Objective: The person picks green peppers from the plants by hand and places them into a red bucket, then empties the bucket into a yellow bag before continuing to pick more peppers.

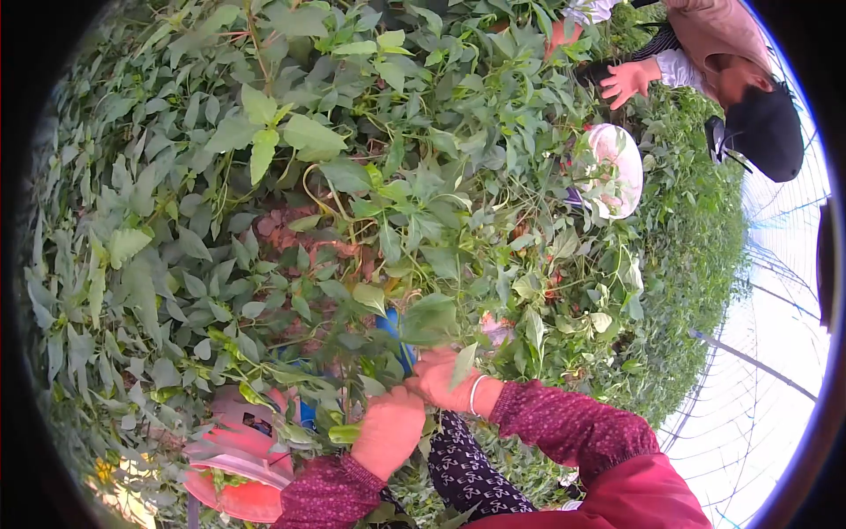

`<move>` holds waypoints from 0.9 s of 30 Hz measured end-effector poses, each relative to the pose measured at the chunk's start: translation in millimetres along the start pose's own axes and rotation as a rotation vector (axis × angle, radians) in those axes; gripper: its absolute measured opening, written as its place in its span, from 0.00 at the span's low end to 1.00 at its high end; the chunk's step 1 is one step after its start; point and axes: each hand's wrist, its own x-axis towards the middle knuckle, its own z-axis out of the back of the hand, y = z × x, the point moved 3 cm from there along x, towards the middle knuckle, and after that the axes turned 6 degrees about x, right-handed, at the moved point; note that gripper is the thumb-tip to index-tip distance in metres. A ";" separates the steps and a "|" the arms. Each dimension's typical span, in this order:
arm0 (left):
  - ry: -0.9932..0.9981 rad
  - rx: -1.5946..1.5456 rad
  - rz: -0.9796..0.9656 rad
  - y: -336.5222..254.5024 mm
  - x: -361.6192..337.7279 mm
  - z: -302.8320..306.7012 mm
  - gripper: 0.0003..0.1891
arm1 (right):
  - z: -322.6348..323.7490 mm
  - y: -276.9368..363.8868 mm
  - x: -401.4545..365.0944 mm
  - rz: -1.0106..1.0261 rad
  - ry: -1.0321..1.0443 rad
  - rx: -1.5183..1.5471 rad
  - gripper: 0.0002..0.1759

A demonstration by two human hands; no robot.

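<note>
My left hand [388,434] is closed low among the pepper plants, with the pale green end of what looks like a green pepper [345,433] sticking out beside it. Against it, my right hand [445,379], with a white bangle [476,395] at the wrist, is closed among leaves and stems. Foliage and the knuckles hide what its fingers grip. Left of my hands stands a pinkish-white bucket [240,463] with some green inside. Blue patches [394,337] show through the leaves near my fingers.
Dense pepper plants [264,220] spread all around. At the upper right another person [731,70] in a dark cap works with one hand [630,81] spread, near a white bucket [614,172]. A greenhouse frame pole [758,363] crosses the bright cover at right.
</note>
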 end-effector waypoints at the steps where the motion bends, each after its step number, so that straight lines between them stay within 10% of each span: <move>1: 0.016 0.034 -0.005 0.5 -0.1 5.9 0.07 | -4.3 -2.0 1.2 -0.006 0.016 -0.009 0.07; 18: 0.066 -0.050 0.215 9.7 2.2 -12.6 0.05 | -59.6 -11.5 18.2 0.090 -0.336 0.065 0.14; 27: 0.100 -0.074 0.337 29.6 -14.6 -3.1 0.05 | -58.2 11.0 46.2 0.070 -0.164 -0.093 0.15</move>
